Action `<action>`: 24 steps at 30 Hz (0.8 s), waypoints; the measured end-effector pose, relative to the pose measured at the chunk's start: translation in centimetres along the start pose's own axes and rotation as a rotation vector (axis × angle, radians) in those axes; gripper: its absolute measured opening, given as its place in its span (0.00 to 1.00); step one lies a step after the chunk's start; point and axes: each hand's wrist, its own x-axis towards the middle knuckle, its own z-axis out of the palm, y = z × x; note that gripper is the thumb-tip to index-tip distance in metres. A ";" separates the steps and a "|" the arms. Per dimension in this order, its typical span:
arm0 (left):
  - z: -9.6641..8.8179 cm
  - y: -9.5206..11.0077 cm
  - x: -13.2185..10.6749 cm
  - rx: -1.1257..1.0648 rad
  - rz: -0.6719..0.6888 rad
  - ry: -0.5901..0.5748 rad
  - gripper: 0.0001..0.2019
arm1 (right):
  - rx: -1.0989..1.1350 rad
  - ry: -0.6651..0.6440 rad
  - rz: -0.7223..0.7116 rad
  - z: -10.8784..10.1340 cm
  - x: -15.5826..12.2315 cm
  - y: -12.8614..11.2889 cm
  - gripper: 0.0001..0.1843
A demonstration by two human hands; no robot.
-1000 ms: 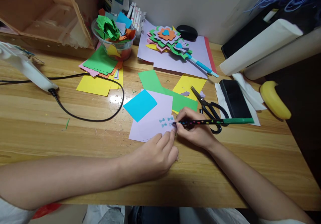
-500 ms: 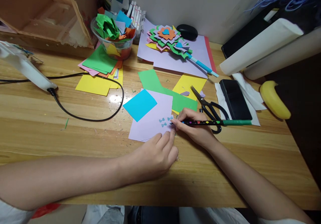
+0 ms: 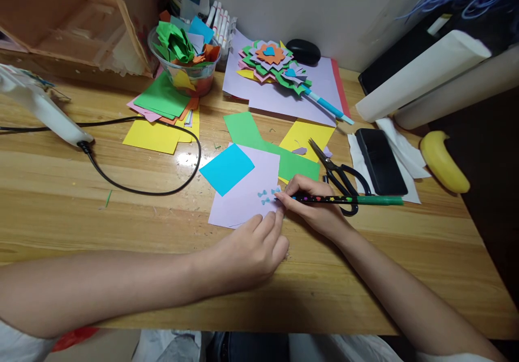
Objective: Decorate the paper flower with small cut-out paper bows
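Observation:
My right hand (image 3: 310,205) grips a felt-tip pen (image 3: 326,199) with a black, star-patterned barrel and a green end. The pen's tip is hidden by the fingers, over a light purple sheet of paper (image 3: 259,172). Several small blue-green bow-like shapes (image 3: 265,197) are marked on that sheet. My left hand (image 3: 259,245) lies at the sheet's lower right edge, fingers curled and pressed together on the paper. A blue paper rectangle (image 3: 227,170) rests on the purple sheet. Black-handled scissors (image 3: 334,172) lie just beyond my right hand.
Green paper (image 3: 298,162) and yellow paper (image 3: 308,135) lie behind. Farther back are a layered paper flower (image 3: 267,59) and a tub of scraps (image 3: 198,75). A black cable (image 3: 154,193) loops at left. A phone (image 3: 381,162) and a banana (image 3: 444,162) are at right.
The pen's green end has shifted slightly left and down in my right hand. My left hand and the papers stay almost where they were.

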 end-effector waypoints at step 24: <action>0.0 0.0 0.0 -0.005 -0.001 0.007 0.08 | 0.018 -0.017 0.003 -0.1 0.0 0.1 0.14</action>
